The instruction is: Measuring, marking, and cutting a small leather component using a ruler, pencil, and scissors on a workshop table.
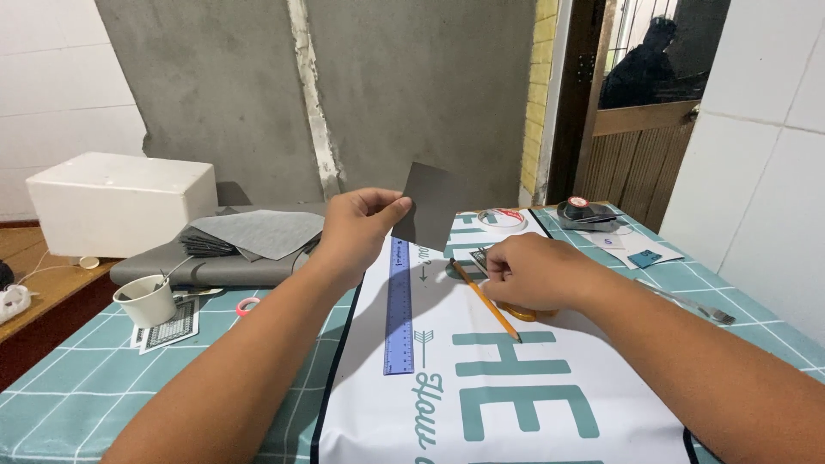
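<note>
My left hand (361, 230) holds a dark grey square sheet (428, 204) up above the table, pinched at its left edge between thumb and fingers. My right hand (531, 271) rests on the white printed banner (516, 395), its fingers closed on a small dark piece (481, 259) lying flat. An orange pencil (486, 301) lies slanted just below that hand. A blue ruler (399, 309) lies lengthwise on the banner between my two forearms.
A stack of grey sheets (249, 236) and a white foam box (120, 202) sit at the back left. A white cup (146, 301) and a small tape roll (247, 304) stand on the teal checked tablecloth (69, 387). Tape rolls (577, 210) and small cards (643, 256) lie at the back right. A person is behind the door opening.
</note>
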